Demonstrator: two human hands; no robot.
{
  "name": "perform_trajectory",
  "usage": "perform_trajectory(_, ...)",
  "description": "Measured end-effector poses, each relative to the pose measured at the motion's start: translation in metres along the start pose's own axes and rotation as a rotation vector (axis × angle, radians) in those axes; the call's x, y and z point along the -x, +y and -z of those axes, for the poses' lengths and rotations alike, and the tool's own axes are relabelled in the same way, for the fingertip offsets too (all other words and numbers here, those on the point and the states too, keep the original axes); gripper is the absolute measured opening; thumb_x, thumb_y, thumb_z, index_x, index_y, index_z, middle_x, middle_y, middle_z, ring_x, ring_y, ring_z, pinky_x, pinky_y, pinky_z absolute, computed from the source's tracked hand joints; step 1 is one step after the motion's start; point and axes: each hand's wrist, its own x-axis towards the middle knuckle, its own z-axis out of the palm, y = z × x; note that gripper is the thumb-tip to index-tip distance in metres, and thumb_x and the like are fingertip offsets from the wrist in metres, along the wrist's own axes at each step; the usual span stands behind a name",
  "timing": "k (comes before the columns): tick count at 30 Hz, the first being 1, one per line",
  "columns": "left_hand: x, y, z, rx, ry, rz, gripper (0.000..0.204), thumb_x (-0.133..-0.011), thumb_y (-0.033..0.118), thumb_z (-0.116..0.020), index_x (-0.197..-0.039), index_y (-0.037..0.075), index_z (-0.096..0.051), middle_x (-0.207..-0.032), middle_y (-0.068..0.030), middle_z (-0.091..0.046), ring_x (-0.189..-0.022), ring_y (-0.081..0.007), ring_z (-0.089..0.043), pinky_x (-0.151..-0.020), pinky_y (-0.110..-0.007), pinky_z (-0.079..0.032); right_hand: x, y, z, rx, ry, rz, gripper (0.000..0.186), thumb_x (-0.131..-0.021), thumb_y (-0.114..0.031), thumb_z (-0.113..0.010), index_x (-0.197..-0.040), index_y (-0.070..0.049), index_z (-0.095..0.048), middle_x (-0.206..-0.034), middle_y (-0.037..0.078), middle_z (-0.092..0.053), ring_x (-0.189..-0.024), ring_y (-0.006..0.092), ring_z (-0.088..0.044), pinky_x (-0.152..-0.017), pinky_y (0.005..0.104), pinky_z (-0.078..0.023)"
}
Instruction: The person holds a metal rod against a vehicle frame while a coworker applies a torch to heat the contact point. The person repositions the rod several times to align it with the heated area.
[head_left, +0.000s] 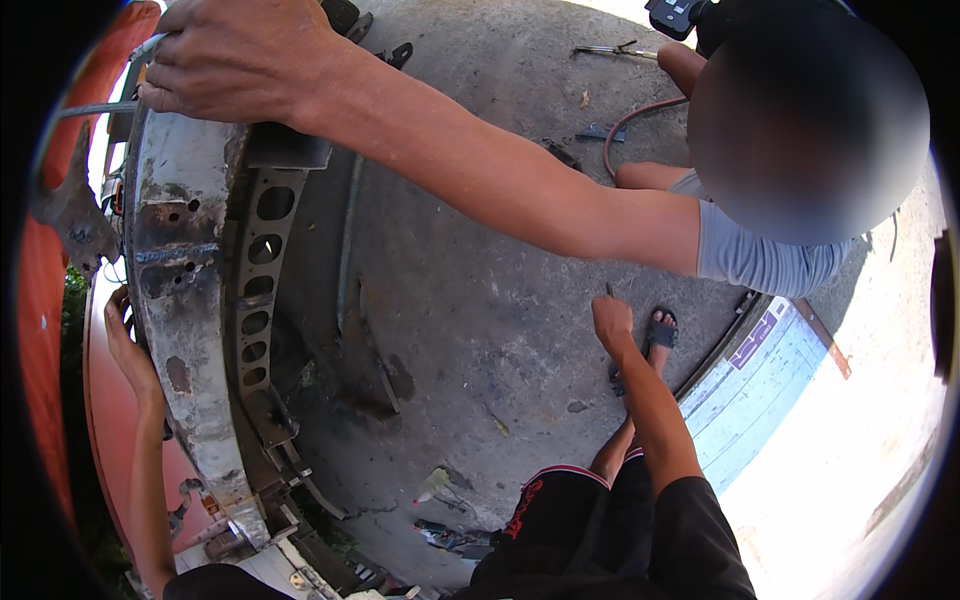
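A long, worn metal beam (185, 300) with chipped pale paint and a dark scorched band curves down my left side. My left hand (127, 345) lies along its outer edge, fingers stretched upward and slightly apart, the tips partly in shadow. My right hand (612, 322) is closed in a fist out in front of my legs, away from the beam. From it pokes a short, thin, dark piece (609, 289) too small to name. A co-worker's hand (235, 60) rests over the beam's upper end, that arm crossing above the floor.
Beside the beam runs a bracket with round holes (255, 320). Loose metal strips (375, 350) lie on the concrete floor (470, 330). The co-worker crouches at upper right, near a red hose (635, 118) and a metal torch-like tool (610, 49). A pale blue painted panel (755, 385) lies at right.
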Motion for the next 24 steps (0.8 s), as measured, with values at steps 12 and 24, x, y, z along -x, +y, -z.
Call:
perform_trajectory(12, -0.002, 0.004, -0.002, -0.001, 0.007, -0.029, 0.054, -0.109, 0.044, -0.031, -0.126, -0.001, -0.055, -0.123, -0.0123, -0.057, -0.121, -0.0223, -0.052, -0.103, -0.037, -0.038, -0.011, 0.011, -0.033, 0.095, 0.284, 0.041, 0.030, -0.100, -0.028, -0.051, -0.111, -0.009, -0.072, -0.116, 0.016, -0.069, -0.111, 0.0340, -0.065, -0.086, 0.0518, -0.054)
perform_trajectory(24, -0.002, -0.004, 0.000, -0.020, 0.015, -0.036, 0.053, -0.109, 0.043, -0.031, -0.125, -0.001, -0.055, -0.123, -0.0128, -0.057, -0.121, -0.0230, -0.052, -0.103, -0.037, -0.038, 0.006, 0.017, 0.003, 0.074, 0.178, 0.067, 0.028, -0.097, -0.019, -0.050, -0.115, -0.007, -0.068, -0.110, 0.018, -0.070, -0.101, 0.0351, -0.069, -0.083, 0.0503, -0.055)
